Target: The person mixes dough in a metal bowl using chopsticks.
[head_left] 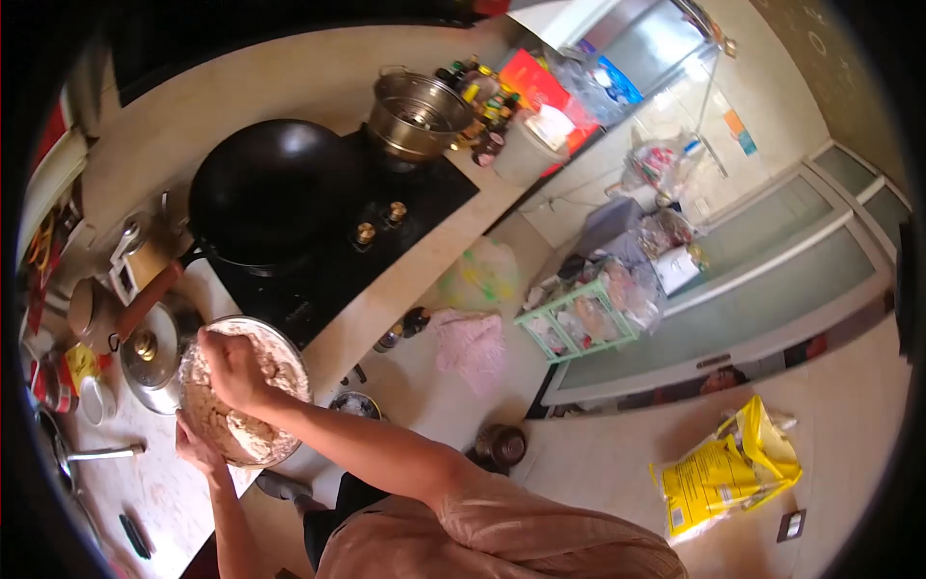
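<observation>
A round metal bowl [302, 362] sits at the counter's edge, with crumbly flour and a paler lump of dough [251, 436] inside. My left hand [198, 449] grips the bowl's near rim from outside. My right hand [231, 367] is closed like a fist over the far side of the bowl, above the flour mixture. Its fingertips are hidden, so I cannot make out what it holds. Beside the bowl stands a lidded pot [154, 372] with a gold knob.
A large black wok [280, 193] and a metal steamer pot [417, 116] stand on the black stove [424, 203]. Bottles [482, 96] crowd the counter's far end. A green rack [584, 323], a pink cloth [468, 347] and a yellow bag [728, 473] lie beyond the counter.
</observation>
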The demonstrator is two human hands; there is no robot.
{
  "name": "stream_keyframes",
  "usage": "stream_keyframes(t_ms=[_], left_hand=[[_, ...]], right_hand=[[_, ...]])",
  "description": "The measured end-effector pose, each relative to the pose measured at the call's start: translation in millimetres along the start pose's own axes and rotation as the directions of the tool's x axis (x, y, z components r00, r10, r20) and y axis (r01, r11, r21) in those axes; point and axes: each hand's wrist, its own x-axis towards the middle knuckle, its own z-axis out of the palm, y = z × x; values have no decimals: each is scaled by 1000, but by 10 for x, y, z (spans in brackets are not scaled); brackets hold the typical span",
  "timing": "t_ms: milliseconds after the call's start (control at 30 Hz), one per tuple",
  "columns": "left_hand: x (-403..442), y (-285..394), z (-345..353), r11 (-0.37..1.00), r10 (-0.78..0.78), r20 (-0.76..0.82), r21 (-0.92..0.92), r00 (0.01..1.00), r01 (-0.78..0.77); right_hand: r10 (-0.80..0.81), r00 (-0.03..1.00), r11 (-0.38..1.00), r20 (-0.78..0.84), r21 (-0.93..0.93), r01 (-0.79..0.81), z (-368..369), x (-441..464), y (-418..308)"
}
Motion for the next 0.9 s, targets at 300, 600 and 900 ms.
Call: stream_keyframes(t_ms=[300, 600, 900], left_hand=[[86, 15, -103, 975, -8, -19, 221, 1000, 12], [99, 55, -79, 946, -54, -89, 314, 995, 80], [-246, 350, 139, 993, 105, -59, -54, 993, -108]], right_hand=[[-264, 944, 897, 197, -309, 316, -174, -295, 15], [101, 843, 564, 529, -728, 389, -591, -340, -202], [-284, 829, 787, 481, -377, 488, -1119, -628, -1010]])
